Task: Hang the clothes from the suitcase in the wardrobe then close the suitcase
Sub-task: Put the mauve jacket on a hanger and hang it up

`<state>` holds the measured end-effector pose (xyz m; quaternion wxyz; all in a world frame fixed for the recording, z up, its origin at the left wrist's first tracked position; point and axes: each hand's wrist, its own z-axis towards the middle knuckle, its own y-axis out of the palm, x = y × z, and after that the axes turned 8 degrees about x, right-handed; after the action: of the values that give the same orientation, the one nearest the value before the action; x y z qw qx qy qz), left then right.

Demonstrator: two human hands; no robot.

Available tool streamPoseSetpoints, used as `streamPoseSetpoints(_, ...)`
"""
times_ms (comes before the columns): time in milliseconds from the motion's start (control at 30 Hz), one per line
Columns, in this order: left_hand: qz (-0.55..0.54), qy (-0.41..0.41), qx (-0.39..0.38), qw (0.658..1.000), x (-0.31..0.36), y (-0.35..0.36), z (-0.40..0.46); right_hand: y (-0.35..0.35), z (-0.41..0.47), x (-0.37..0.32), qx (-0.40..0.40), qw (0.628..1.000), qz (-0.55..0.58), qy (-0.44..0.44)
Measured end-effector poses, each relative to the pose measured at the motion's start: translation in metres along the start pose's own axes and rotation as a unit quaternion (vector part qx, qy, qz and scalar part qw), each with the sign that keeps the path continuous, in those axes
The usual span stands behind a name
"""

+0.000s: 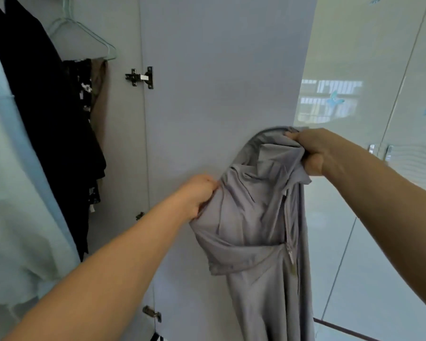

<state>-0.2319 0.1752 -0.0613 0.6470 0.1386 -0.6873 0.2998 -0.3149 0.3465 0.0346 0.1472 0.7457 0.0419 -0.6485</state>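
Note:
A grey zip-up garment [253, 232] hangs in the air in front of the open wardrobe door [219, 82]. My left hand [198, 195] grips a bunch of its fabric at the left shoulder. My right hand [310, 151] grips the top of the garment near the collar or hood, higher and further right. The rest of the garment drops down past the bottom edge of the view. The zipper [289, 244] runs down its front. The suitcase is not in view.
Inside the wardrobe at left hang a pale blue garment [15, 193], black clothes [47, 107], a dark floral piece [84, 94] and an empty pale green hanger [84, 38]. Door hinges [140, 77] sit on the wardrobe's side panel. Glossy closed cabinet doors [379, 217] stand at right.

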Motion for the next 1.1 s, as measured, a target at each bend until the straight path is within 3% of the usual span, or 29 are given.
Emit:
streamPoseSetpoints(67,0.145,0.105,0.087,0.980,0.001,-0.007,0.002,0.006,0.001,0.005,-0.001,0.998,0.041,0.041)
streamPoseSetpoints(200,0.234,0.220,0.059,0.945,0.006,-0.001,-0.024,0.038,-0.009,0.004,-0.010,0.995,0.084,0.049)
streamPoseSetpoints(367,0.190,0.103,-0.198,0.956,-0.018,-0.024,-0.029,0.077,-0.022,-0.005,-0.082,0.980,0.172,0.056)
streamPoseSetpoints(433,0.123,0.056,-0.273,0.953,-0.029,-0.043,-0.027,0.088,-0.021,-0.007,-0.092,0.976,0.190,0.051)
streamPoseSetpoints(500,0.088,0.043,-0.290,0.952,-0.033,-0.057,-0.023,0.096,-0.018,-0.008,-0.088,0.978,0.183,0.040)
streamPoseSetpoints(600,0.052,0.056,-0.168,0.983,-0.027,-0.082,-0.015,0.110,-0.016,-0.001,-0.062,0.989,0.132,0.012)
streamPoseSetpoints(700,0.017,0.089,0.034,0.995,-0.012,-0.118,-0.005,0.109,-0.020,0.014,-0.045,0.992,-0.098,-0.067)
streamPoseSetpoints(767,0.019,0.138,0.145,0.980,0.006,-0.143,-0.001,0.109,-0.025,0.024,-0.146,0.947,-0.277,-0.069)
streamPoseSetpoints(833,0.047,0.185,0.188,0.964,0.031,-0.157,-0.005,0.120,-0.039,0.032,-0.266,0.897,-0.353,-0.023)
streamPoseSetpoints(900,0.097,0.237,0.222,0.941,0.055,-0.167,-0.011,0.143,-0.046,0.040,-0.285,0.846,-0.449,-0.043)
streamPoseSetpoints(933,0.121,0.260,0.241,0.927,0.067,-0.172,-0.013,0.154,-0.046,0.043,-0.245,0.835,-0.486,-0.079)
streamPoseSetpoints(1000,0.161,0.298,0.272,0.901,0.086,-0.189,-0.018,0.174,-0.045,0.041,-0.150,0.856,-0.473,-0.145)
streamPoseSetpoints(1100,0.242,0.315,0.285,0.872,0.105,-0.222,-0.022,0.189,-0.045,0.026,-0.117,0.950,-0.280,-0.071)
